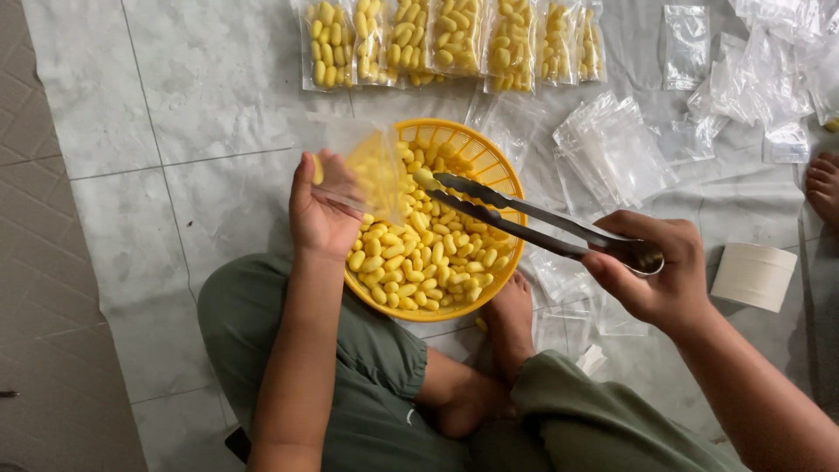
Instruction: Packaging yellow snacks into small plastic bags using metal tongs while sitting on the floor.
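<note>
Several filled bags [454,39] at 12 o'clock; basket [502,170] still mostly full. Left hand [319,210] grips open bag [371,166]; right hand [651,275] squeezes tongs [524,218] on one piece [423,177].

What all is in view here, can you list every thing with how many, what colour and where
Basket: one, yellow, floor centre, between the knees.
Yellow pieces: many, small ovals, in the basket.
Filled bags: a row, clear with yellow pieces, top.
Empty bags: many, clear, piled at right.
Roll: one, white, on the floor at right.
Tongs: one pair, metal, tips over the basket, one piece between them.
Open bag: one, clear, over the basket's left rim.
Another person's foot: right edge.
Left hand: holds the open bag.
Right hand: grips the tongs.
Legs: green trousers, bare feet.
</note>
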